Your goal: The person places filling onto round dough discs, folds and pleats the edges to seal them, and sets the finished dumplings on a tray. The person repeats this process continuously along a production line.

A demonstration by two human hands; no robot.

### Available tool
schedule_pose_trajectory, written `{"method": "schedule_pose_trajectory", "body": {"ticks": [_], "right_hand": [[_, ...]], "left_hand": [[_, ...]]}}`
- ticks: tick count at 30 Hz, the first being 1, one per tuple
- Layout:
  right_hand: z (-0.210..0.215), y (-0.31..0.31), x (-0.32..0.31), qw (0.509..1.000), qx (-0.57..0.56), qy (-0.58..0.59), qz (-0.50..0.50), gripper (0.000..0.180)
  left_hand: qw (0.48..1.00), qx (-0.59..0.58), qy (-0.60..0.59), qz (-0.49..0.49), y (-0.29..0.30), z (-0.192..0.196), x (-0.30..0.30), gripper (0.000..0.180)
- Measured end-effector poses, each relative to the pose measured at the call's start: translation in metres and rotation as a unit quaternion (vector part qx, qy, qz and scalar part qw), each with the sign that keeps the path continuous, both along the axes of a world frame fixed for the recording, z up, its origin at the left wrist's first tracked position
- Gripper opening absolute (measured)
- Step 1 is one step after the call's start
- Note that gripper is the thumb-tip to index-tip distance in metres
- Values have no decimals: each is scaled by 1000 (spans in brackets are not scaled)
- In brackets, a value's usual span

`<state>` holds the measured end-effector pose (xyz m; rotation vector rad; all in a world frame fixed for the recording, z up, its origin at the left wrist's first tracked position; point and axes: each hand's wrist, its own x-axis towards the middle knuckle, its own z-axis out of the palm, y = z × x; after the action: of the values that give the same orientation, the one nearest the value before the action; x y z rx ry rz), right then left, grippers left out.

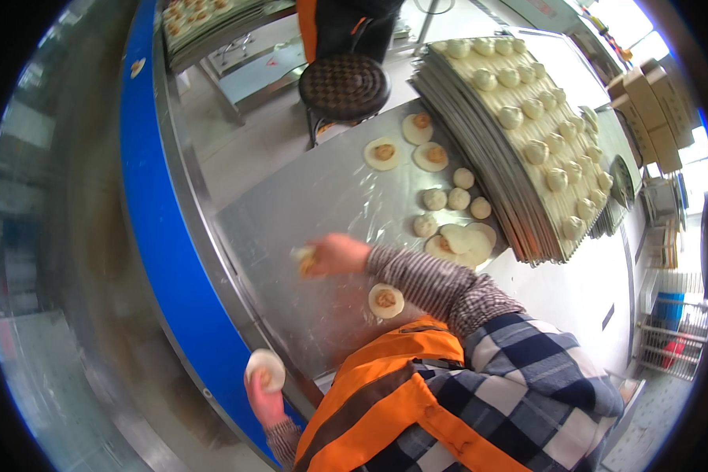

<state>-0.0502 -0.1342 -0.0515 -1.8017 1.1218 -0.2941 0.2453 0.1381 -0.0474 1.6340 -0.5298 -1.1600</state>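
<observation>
Clamping a dough round in the left hand, just off the left edge of the steel table — and pinching a blurred pale piece in the right hand, above the table. With filled wrappers and dough balls lying on the table's right part — near stacked trays.

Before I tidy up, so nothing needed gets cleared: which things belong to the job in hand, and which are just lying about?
Likely in the job:
dough round in left hand
blurred piece in right hand
filled rounds, dough balls on metal table
buns on stacked trays

Apparently just lying about:
stool
cardboard boxes
blue container
</observation>
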Motion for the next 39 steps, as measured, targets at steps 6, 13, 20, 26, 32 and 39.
{"method": "schedule_pose_trajectory", "body": {"ticks": [6, 13, 20, 26, 32, 39], "right_hand": [[0, -84, -180, 964, 216, -29, -154, 50], [-48, -87, -233, 967, -69, 200, -143, 47], [-18, -67, -234, 948, -186, 117, -231, 36], [-2, -54, -236, 942, -180, 22, -282, 36], [14, -52, -166, 953, -162, 70, -248, 32], [35, -20, -98, 953, -146, 65, -257, 27]], "left_hand": [[948, 4, 243, -204, -202, 6, -134, 48], [831, 93, 151, -527, -336, -48, -264, 41], [574, -21, -419, -703, -377, -77, -326, 37], [753, -8, -280, -595, -351, -96, -310, 43], [757, -113, -301, -569, -334, -100, -297, 42], [907, -189, -198, -319, -334, -74, -232, 24]]}}
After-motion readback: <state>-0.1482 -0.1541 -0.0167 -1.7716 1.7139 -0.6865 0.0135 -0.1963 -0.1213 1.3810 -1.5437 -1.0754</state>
